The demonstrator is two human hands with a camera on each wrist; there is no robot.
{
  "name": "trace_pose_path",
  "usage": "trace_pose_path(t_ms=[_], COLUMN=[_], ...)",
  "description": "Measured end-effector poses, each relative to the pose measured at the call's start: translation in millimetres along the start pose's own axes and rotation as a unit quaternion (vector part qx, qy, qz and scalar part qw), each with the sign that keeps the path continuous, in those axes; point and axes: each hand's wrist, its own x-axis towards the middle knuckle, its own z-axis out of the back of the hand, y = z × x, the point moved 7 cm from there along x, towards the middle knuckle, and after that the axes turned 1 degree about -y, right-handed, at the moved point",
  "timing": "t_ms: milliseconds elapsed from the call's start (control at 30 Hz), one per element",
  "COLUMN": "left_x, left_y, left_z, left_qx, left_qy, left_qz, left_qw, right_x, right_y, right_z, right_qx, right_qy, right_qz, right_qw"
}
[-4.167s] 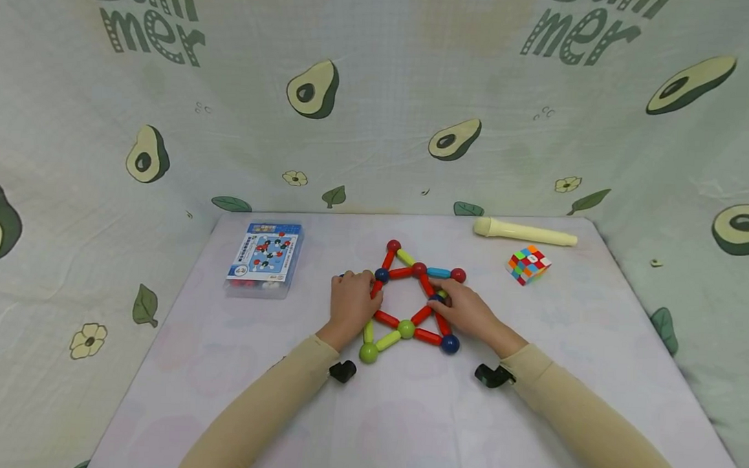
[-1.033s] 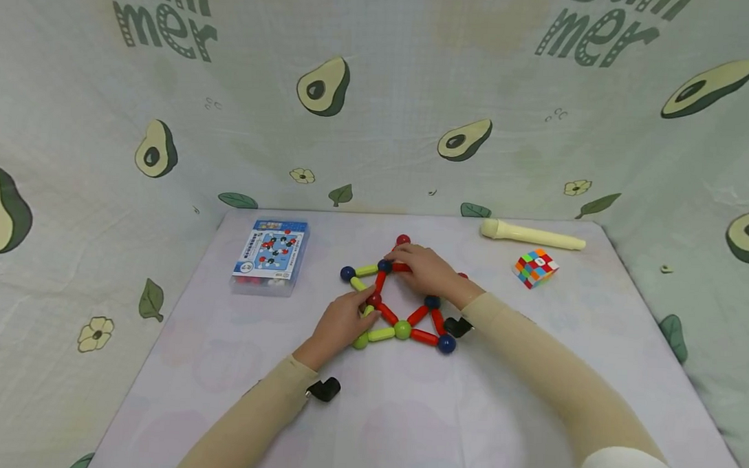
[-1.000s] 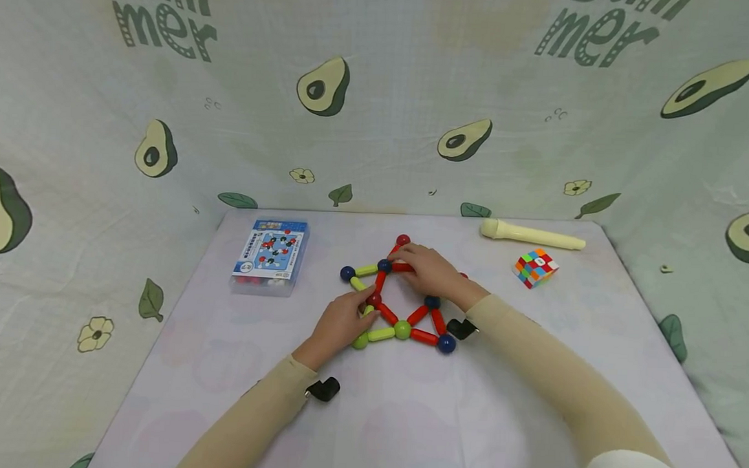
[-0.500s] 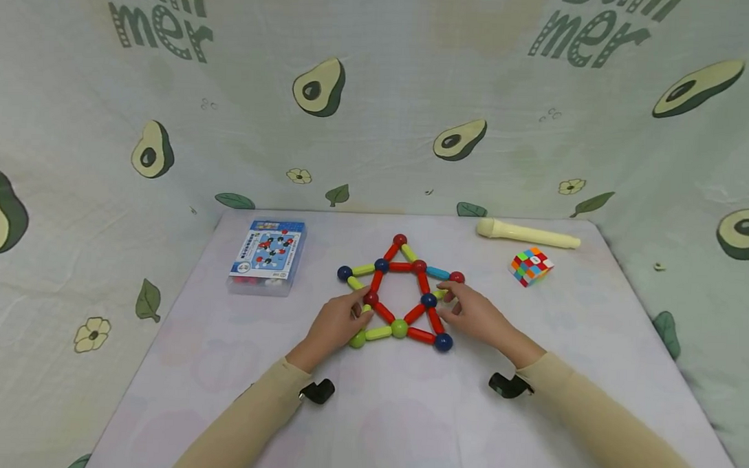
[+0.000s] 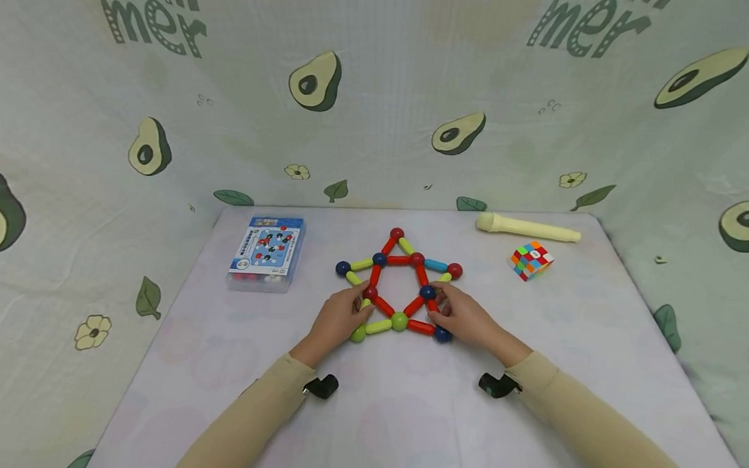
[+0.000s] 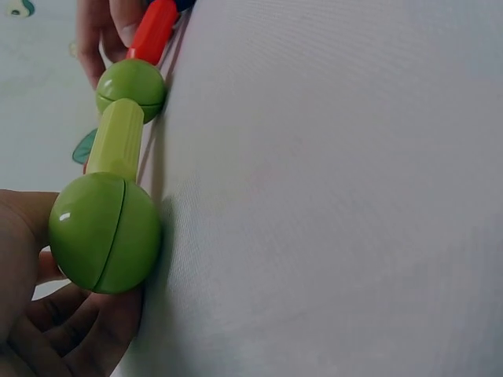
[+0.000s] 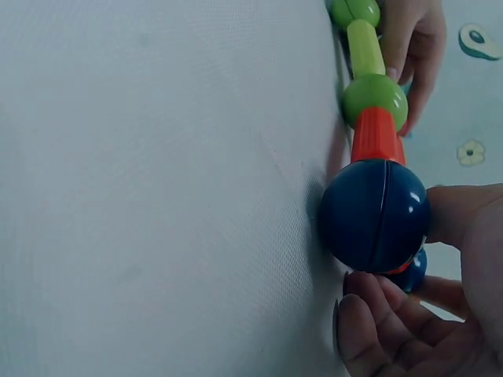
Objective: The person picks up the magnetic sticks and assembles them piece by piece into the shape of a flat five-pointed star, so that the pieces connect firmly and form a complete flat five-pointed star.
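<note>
A flat star (image 5: pixel 400 260) of magnetic rods and balls lies mid-table, a red-rod pentagon with points in yellow-green, red and blue rods. My left hand (image 5: pixel 336 322) grips its left side, thumb and forefinger about a dark red ball (image 5: pixel 370 293). On the opposite side my right hand (image 5: pixel 467 320) holds the star at a dark blue ball (image 5: pixel 427 292), thumb below and forefinger above. The lower-left green ball (image 6: pixel 106 233) is close before the left palm in the left wrist view. In the right wrist view the lower-right blue ball (image 7: pixel 376 216) sits between thumb and fingers, partly hiding them.
A clear plastic box (image 5: pixel 266 254) with a blue-and-white molecule picture lies at the back left. At the back right are a pale yellow microphone-shaped stick (image 5: pixel 529 228) and a colourful puzzle cube (image 5: pixel 531 260). An avocado-print cloth (image 5: pixel 377 158) hangs behind the table.
My right hand was at the star's top a second ago, then came back to its right side and now closes in on the blue ball. The left hand stays at the red ball.
</note>
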Motion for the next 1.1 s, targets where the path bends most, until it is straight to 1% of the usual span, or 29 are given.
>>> trace_pose_path(t_ms=[200,433,733,1100], left_x=[2.8,2.8,1.2,1.2], left_y=[-0.7,0.0,0.0,-0.8], left_z=[-0.8,-1.2,-0.8,0.0], left_qx=[0.002,0.000,-0.011,-0.006], left_qy=[-0.005,-0.010,-0.012,-0.019], left_qz=[0.002,0.005,0.006,0.013], left_qw=[1.0000,0.9999,0.9999,0.9997], right_x=[4.2,5.9,7.6,8.3], right_y=[0.8,1.6,-1.5,-0.3], right_z=[1.6,1.7,0.3,-0.8], right_qx=[-0.001,-0.005,-0.006,-0.010], right_qy=[0.005,0.001,0.000,-0.011], right_qz=[0.010,0.013,0.006,0.010], right_qw=[1.000,1.000,1.000,1.000])
